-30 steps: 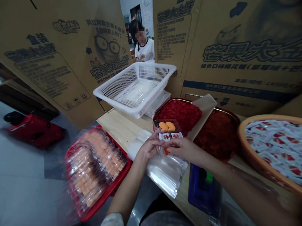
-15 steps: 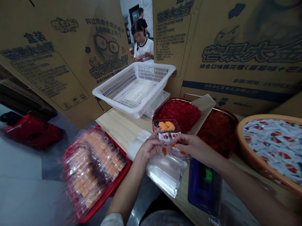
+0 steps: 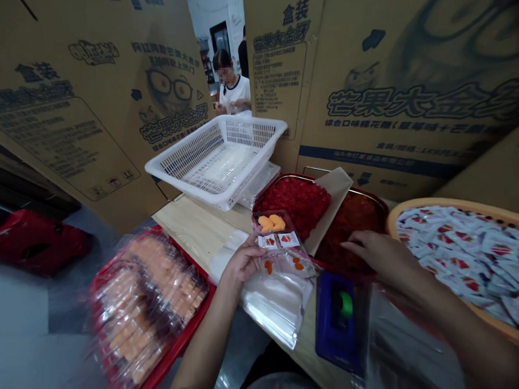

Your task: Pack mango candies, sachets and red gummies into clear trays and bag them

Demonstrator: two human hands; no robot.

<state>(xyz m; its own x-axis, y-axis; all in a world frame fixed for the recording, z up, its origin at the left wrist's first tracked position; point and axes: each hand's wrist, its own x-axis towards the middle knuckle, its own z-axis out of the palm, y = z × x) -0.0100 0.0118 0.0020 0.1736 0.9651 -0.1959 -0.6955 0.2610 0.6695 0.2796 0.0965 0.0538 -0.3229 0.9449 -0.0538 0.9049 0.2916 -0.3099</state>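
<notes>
My left hand (image 3: 246, 261) has the clear plastic tray (image 3: 284, 266) by its left edge, fingers pinched on it, and the tray sits right in front of me, over the stacked clear bags (image 3: 275, 308). In it, farthest from my fingers, two puffy orange sweets (image 3: 271, 222); nearer, two white strawberry sachets (image 3: 278, 240); nearest, small orange pieces (image 3: 297, 264).

And here's my right hand (image 3: 374, 251), well apart from the left, fingers narrow and bent above the dark orange heap (image 3: 366, 213); I can't tell whether they grip anything. Just left of that heap, a pale sheet (image 3: 331, 211) leans beside the red pieces (image 3: 292, 199).

Below my right hand lies a blue tape dispenser (image 3: 328, 335); to its right, an orange tub (image 3: 453, 201) brims with sachets. Left of my left hand, a red tray (image 3: 195, 320) carries packed sweets (image 3: 171, 278). Beyond both hands, a white basket (image 3: 220, 199) and big cartons (image 3: 167, 147).
</notes>
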